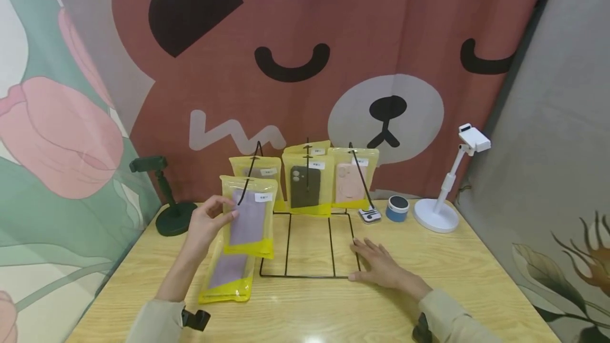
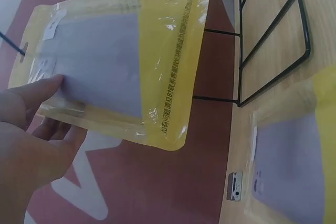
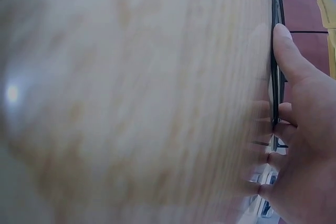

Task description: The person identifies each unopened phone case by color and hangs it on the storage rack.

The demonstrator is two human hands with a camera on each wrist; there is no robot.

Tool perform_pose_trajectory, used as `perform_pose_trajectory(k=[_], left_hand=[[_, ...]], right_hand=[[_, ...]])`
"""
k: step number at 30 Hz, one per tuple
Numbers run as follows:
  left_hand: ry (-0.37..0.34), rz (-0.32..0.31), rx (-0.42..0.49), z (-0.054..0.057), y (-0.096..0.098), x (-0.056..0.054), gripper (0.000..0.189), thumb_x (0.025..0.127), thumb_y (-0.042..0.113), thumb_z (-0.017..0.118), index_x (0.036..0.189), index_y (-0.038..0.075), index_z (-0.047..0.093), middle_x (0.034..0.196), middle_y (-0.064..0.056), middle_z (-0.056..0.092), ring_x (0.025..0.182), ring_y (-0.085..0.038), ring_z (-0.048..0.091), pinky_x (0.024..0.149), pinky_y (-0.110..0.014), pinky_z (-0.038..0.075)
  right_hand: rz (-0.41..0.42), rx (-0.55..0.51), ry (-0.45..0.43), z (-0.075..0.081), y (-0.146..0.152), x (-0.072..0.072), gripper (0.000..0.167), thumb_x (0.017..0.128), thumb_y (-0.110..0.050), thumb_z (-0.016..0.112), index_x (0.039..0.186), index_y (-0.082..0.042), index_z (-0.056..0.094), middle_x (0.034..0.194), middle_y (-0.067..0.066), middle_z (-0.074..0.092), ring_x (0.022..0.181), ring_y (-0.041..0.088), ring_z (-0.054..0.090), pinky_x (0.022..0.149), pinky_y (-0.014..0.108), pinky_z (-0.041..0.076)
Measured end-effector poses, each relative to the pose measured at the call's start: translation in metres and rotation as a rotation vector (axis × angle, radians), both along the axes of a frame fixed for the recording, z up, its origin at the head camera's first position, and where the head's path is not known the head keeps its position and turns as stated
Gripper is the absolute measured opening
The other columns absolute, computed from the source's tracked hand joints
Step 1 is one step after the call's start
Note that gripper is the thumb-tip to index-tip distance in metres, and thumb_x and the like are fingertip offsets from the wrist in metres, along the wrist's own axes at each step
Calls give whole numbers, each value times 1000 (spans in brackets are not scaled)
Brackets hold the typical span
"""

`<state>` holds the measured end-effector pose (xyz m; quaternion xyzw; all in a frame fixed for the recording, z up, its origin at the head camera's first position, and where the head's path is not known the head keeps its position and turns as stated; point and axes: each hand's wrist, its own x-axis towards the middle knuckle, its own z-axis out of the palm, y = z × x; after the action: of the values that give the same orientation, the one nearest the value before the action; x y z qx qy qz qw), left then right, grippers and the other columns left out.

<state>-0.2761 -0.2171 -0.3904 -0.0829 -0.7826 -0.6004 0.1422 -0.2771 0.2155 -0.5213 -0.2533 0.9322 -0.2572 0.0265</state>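
My left hand (image 1: 209, 221) pinches the left edge of a yellow see-through pouch with a purple phone case (image 1: 249, 218) in it, thumb in front and fingers behind. The prong of a black wire display rack (image 1: 310, 277) passes at the pouch's top hole. Under it on the table lies another purple phone case pouch (image 1: 227, 274). My right hand (image 1: 378, 263) rests at the right side of the rack's base, fingers spread, with the thumb along the wire. Pouches with a dark phone case (image 1: 305, 187) and a pink phone case (image 1: 350, 181) hang on the other prongs.
A dark green phone stand (image 1: 175, 218) is at the back left. Right of the rack are a small white-and-black item (image 1: 369, 215), a blue jar (image 1: 397, 209) and a white phone stand (image 1: 436, 215). A printed curtain (image 1: 229, 89) hangs behind the wooden table (image 1: 305, 311).
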Motion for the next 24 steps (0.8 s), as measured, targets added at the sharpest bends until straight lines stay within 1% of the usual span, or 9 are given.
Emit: perform_pose_trajectory(k=[5, 8, 11, 13, 15, 17, 20, 22, 24], left_hand=[[29, 11, 15, 0, 6, -12, 24, 84, 15, 76, 101, 4, 65, 106, -1, 62, 98, -18, 52, 75, -21, 48], [31, 11, 22, 0, 8, -17, 20, 84, 11, 75, 100, 6, 64, 102, 1, 61, 91, -17, 53, 65, -25, 48], [33, 1, 54, 1, 9, -21, 18, 84, 5, 73, 99, 5, 64, 96, 2, 61, 77, -13, 52, 53, -27, 44], [42, -1, 60, 7, 13, -18, 18, 84, 0, 71, 100, 1, 63, 92, 3, 61, 74, -11, 53, 51, -25, 45], [53, 5, 57, 13, 17, -17, 17, 84, -5, 69, 100, -4, 62, 90, 1, 60, 73, -11, 52, 53, -22, 46], [73, 16, 39, 15, 20, -20, 18, 83, -8, 68, 100, -7, 62, 88, 0, 59, 74, -12, 50, 58, -19, 46], [117, 34, 23, 6, 19, -32, 17, 83, -6, 71, 98, -5, 64, 80, -1, 55, 70, -11, 45, 60, -18, 44], [128, 37, 5, -1, 16, -39, 18, 82, -1, 73, 98, -2, 65, 75, -2, 51, 67, -12, 43, 59, -18, 44], [118, 41, -22, -4, 14, -39, 17, 83, 2, 74, 99, 0, 66, 81, -4, 52, 71, -12, 47, 64, -18, 46]], right_hand=[[0, 5, 6, 0, 0, 0, 84, 83, -56, 68, 143, -2, 43, 153, 20, 31, 140, 48, 19, 108, 69, 7], [6, 10, 18, -1, 1, -1, 85, 82, -57, 67, 143, -2, 43, 152, 20, 32, 140, 48, 20, 108, 69, 8], [8, 19, 24, -3, 1, -2, 85, 82, -58, 66, 143, -2, 44, 152, 20, 32, 140, 48, 20, 108, 69, 9], [8, 20, 23, -3, 1, -2, 86, 82, -59, 66, 143, -3, 44, 152, 20, 32, 140, 48, 20, 108, 69, 9], [7, 20, 22, -4, 2, -2, 86, 82, -59, 66, 143, -3, 44, 152, 20, 32, 140, 48, 20, 108, 69, 9], [9, 17, 22, -3, 1, -2, 86, 82, -58, 66, 143, -3, 43, 152, 20, 32, 140, 48, 20, 108, 69, 9], [13, 13, 24, -2, 1, -1, 85, 82, -57, 67, 143, -2, 44, 152, 21, 32, 140, 48, 20, 107, 70, 9], [14, 10, 24, -1, 0, 0, 85, 82, -56, 67, 143, -2, 43, 152, 21, 32, 140, 48, 20, 107, 70, 9], [12, 12, 29, -1, 0, 1, 85, 82, -56, 67, 143, -1, 43, 152, 21, 32, 140, 48, 20, 107, 70, 9]])
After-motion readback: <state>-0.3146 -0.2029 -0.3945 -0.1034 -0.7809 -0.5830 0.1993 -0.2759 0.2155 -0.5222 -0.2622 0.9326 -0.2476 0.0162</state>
